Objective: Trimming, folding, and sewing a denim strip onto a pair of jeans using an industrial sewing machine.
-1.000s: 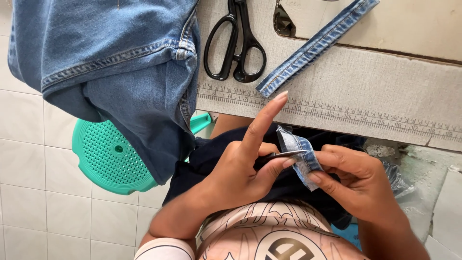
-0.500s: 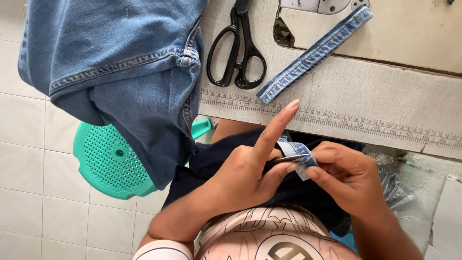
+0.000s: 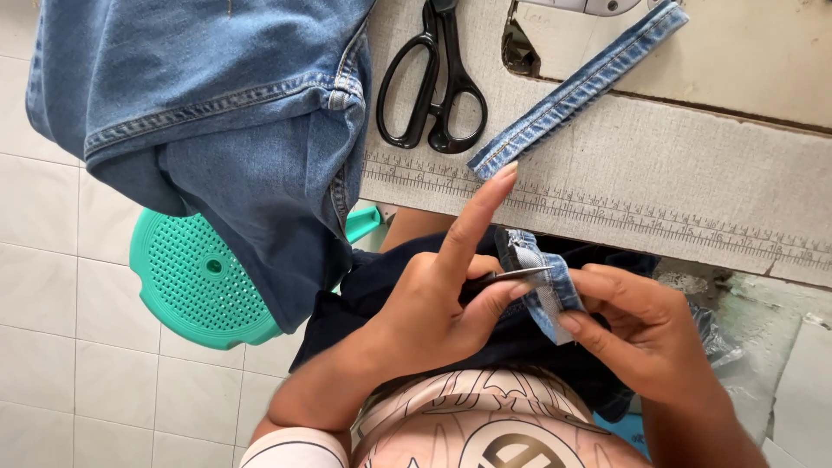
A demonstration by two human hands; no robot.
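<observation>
My left hand [image 3: 433,303]: pinching a thin metal blade [image 3: 511,276], forefinger raised.
My right hand [image 3: 641,325]: gripping the folded denim strip [image 3: 542,282].

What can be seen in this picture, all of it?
jeans: one, blue, hanging off the table's left end
scissors: one, black, on the table
denim strip: one, blue, on the table beside the scissors
table: one, grey-white, ruler markings along its edge
stool: one, green, on the tiled floor
denim piece: one, blue, between both hands
small blade: one, dark, in the left hand
left hand: forefinger raised
right hand: pinching the denim piece
</observation>
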